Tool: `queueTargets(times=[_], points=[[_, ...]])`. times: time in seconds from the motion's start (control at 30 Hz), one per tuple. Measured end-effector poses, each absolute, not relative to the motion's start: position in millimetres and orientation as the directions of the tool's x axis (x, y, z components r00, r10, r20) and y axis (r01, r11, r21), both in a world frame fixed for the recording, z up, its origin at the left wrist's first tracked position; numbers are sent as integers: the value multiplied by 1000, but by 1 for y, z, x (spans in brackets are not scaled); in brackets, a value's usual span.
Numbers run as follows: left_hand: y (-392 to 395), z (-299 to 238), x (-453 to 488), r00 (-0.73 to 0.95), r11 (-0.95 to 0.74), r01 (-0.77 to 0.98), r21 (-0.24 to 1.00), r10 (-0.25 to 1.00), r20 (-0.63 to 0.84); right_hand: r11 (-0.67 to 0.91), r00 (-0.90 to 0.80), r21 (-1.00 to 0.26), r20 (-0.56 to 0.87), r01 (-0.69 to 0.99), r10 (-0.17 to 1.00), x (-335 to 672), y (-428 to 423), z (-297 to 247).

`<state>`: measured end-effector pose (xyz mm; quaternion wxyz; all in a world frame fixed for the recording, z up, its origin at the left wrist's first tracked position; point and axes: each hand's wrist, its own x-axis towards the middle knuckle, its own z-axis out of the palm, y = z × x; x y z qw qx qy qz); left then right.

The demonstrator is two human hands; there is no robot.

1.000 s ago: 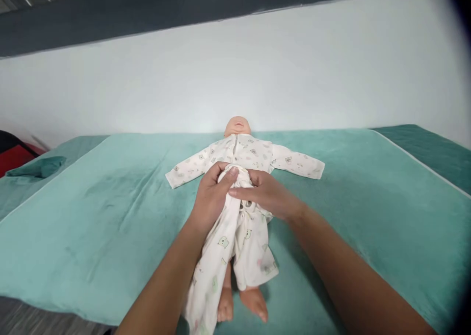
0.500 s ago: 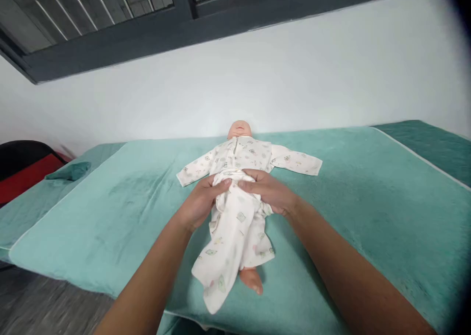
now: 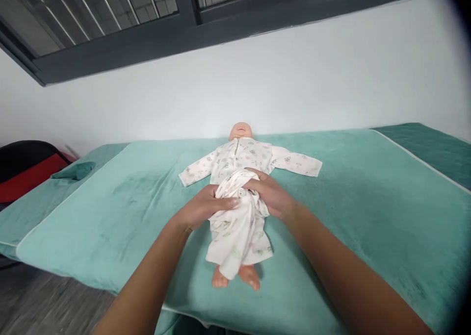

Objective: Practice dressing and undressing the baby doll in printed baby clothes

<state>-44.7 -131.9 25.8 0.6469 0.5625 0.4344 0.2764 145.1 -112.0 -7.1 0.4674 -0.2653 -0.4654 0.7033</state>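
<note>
The loose white printed cloth [image 3: 230, 239] lies over the doll's [image 3: 241, 130] lower body, with the left hand [image 3: 203, 207] pinching one side and the right hand [image 3: 273, 193] gripping the other, some fingertips hidden in the folds. The step in hand looks like gathering its bunched edge; the next move calls for a steady hold on both sides. Beyond, a patterned shirt [image 3: 241, 157] encloses the doll's torso on the green sheet [image 3: 353, 237].

1. I hold a garment [image 3: 235, 237] of thin, matt, crumpled cloth.
2. The doll [image 3: 241, 131] before me looks like smooth plastic, softly shiny.
3. Its shirt [image 3: 243, 153]: thin, matt cloth.
4. Beneath, I see a cover [image 3: 147, 237] of plush, velvety cloth.
5. Wall [image 3: 294, 80]: smooth, faint sheen.
6. Bars [image 3: 128, 2]: shiny metal.
</note>
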Motion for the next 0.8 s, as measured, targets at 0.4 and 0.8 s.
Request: queueTargets(times=[0.4, 0.8], points=[[-187, 26, -20, 96, 253, -293, 922, 967, -235, 252, -616, -959, 124, 125, 778, 146, -122, 7], [-271, 22, -20, -140, 348, -416, 840, 889, -437, 431, -801, -831, -27, 350, 599, 141, -127, 20]])
